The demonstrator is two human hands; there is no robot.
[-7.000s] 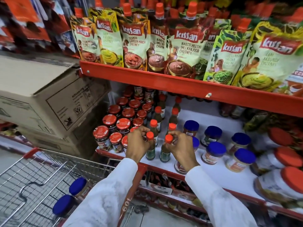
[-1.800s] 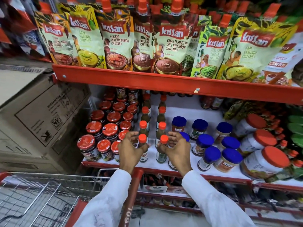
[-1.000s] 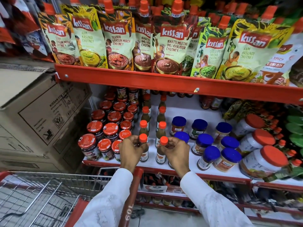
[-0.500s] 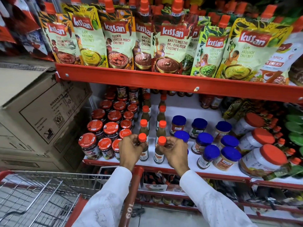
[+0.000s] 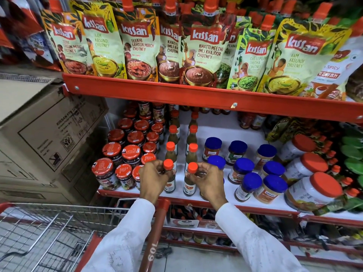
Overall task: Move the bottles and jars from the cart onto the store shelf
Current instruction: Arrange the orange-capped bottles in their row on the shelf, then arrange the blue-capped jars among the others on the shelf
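I'm gripping the front two sauce bottles, left hand (image 5: pixel 152 178) and right hand (image 5: pixel 206 179), straightening rows; next I'm letting go, heading cartward.

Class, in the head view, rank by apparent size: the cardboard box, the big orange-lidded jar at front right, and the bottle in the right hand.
1. Cardboard box
2. Orange-lidded jar
3. Bottle, clearly smallest.

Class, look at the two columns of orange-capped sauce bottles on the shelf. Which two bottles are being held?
The front bottle of each column: left hand grips the left front bottle, right hand the right front bottle. Those behind stand untouched.
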